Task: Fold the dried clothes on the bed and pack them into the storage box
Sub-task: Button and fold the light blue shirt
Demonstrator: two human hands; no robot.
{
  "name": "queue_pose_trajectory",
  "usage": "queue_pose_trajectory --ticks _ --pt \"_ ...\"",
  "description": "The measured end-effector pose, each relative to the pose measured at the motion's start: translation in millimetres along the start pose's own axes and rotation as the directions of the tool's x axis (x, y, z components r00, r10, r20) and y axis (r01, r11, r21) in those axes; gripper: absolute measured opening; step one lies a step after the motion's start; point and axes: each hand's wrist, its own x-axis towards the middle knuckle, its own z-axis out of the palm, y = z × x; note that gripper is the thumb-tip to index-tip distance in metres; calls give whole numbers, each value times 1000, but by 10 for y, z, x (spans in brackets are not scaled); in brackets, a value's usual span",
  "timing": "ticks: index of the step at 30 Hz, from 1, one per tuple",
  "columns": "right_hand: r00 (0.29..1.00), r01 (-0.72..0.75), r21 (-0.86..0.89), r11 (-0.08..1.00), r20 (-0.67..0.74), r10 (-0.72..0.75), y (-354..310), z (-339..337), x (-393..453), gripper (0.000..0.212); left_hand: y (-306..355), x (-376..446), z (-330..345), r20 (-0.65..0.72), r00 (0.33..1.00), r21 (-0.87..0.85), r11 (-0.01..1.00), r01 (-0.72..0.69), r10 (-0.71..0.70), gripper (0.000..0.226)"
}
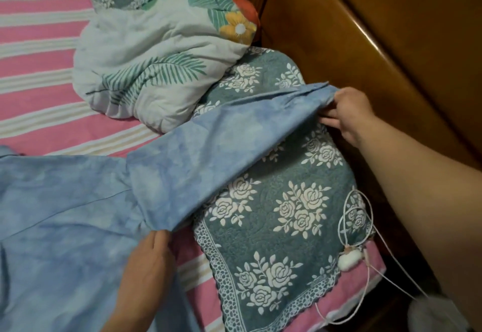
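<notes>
Blue mottled cloth fills the lower left of the frame: a shirt (pixel 65 214) is spread on the bed, with 1 sleeve (pixel 221 146) stretched up toward the centre right. The sleeve's cuff is pinched by the right hand (pixel 349 115), thumb on top and fingers curled beneath the fabric, at centre right beside the wooden headboard (pixel 365 31). The left hand (pixel 148 264) is laid flat at bottom centre, fingers straight and together, pressing on the shirt just below where the sleeve meets the body; nothing is gripped by it. The stretched sleeve is draped across a teal pillow (pixel 281 214) patterned with white roses, which lies at lower right. A white cable (pixel 354 217) with a small white plug is looped on the pillow's right edge. A rumpled quilt (pixel 146 52) printed with green leaves and a yellow flower is heaped at upper centre. A pink and white striped sheet (pixel 39 44) is seen at upper left. No storage box is in view.
</notes>
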Motion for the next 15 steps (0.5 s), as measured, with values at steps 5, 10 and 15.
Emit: queue_pose_trajectory --ticks 5,10,15 --pt "953 -286 96 953 -78 294 489 92 -50 36 -152 -47 130 11 998 -33 998 57 -57 23" --pt "867 -498 290 817 157 473 663 393 -315 33 -185 130 63 -90 994 211 977 -41 61 28" --pt "943 -314 413 855 34 330 602 457 -186 32 -157 296 -26 -143 935 300 915 -271 324 9"
